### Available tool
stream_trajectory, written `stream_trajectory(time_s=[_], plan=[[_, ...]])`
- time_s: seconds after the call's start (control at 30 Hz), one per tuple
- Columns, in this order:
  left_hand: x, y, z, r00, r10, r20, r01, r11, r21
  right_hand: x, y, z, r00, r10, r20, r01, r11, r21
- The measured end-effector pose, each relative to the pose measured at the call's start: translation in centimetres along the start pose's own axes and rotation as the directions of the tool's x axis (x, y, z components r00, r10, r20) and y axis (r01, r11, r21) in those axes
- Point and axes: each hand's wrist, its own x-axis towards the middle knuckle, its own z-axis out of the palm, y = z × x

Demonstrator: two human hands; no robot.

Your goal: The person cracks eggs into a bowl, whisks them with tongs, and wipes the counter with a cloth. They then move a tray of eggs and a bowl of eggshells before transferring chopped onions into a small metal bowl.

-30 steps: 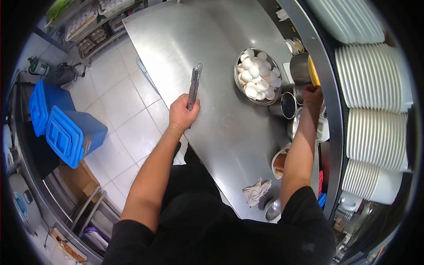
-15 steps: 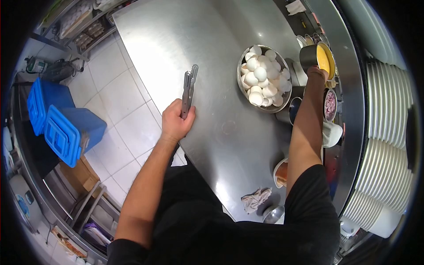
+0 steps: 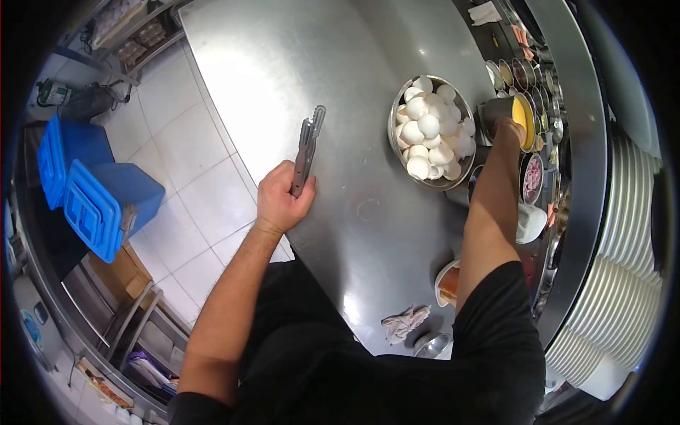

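My left hand is closed around the handle end of metal tongs, held above the steel table with the tips pointing away from me. At the right, my right hand grips a dark metal container by its near side. Yellow liquid, which looks like beaten egg, shows at its mouth; my fingers are partly hidden. Left of that container stands a metal bowl heaped with white eggshells.
Small ingredient cups line the table's right side, with a bowl of chopped onion nearer. A crumpled cloth and a small metal bowl lie at the front. Stacked plates stand right; blue bins stand left on the floor.
My right hand and the container of yellow liquid have come slightly nearer, beside the eggshell bowl. My left hand keeps the tongs in nearly the same place. The view has shifted a little.
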Motion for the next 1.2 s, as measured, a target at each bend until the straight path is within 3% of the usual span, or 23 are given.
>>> stream_trajectory(time_s=[0.4, 0.8, 0.87, 0.97, 1.03, 1.07, 1.13, 1.2], plan=[[-0.1, -0.1, -0.1, 1.0, 0.01, 0.02, -0.01, 1.0, -0.005, 1.8, 1.0, 0.0, 0.999, -0.011, -0.052, -0.005, 0.957, -0.289], [-0.1, -0.3, 0.0, 1.0, 0.0, 0.005, 0.0, 1.0, 0.003, 3.4, 1.8, 1.7, 1.0, -0.01, -0.02, 0.0, 0.888, -0.46], [-0.1, -0.1, -0.1, 1.0, 0.003, 0.003, -0.003, 1.0, -0.006, 4.2, 2.6, 1.7, 1.0, -0.025, 0.016, 0.03, 0.873, -0.487], [-0.1, 0.0, -0.2, 1.0, -0.01, 0.002, 0.01, 1.0, -0.016, 0.4, 3.3, -1.4, 0.971, -0.199, 0.132, 0.239, 0.83, -0.503], [-0.1, 0.2, -0.2, 1.0, -0.028, -0.003, 0.028, 0.999, -0.028, 1.4, 5.0, -2.5, 0.943, -0.108, 0.316, 0.105, 0.994, 0.026], [-0.2, 0.3, -0.4, 0.999, -0.036, -0.006, 0.035, 0.999, -0.029, 2.0, 7.0, -2.4, 0.9, -0.108, 0.422, -0.019, 0.958, 0.286], [-0.3, 0.3, -0.4, 0.999, -0.022, -0.03, 0.021, 0.999, -0.036, -5.6, 5.3, -5.9, 0.845, -0.155, 0.512, -0.05, 0.93, 0.363], [-0.3, 0.5, -0.3, 0.999, -0.013, -0.037, 0.012, 0.999, -0.048, -13.4, 5.6, -10.3, 0.821, -0.35, 0.45, 0.191, 0.913, 0.361]])
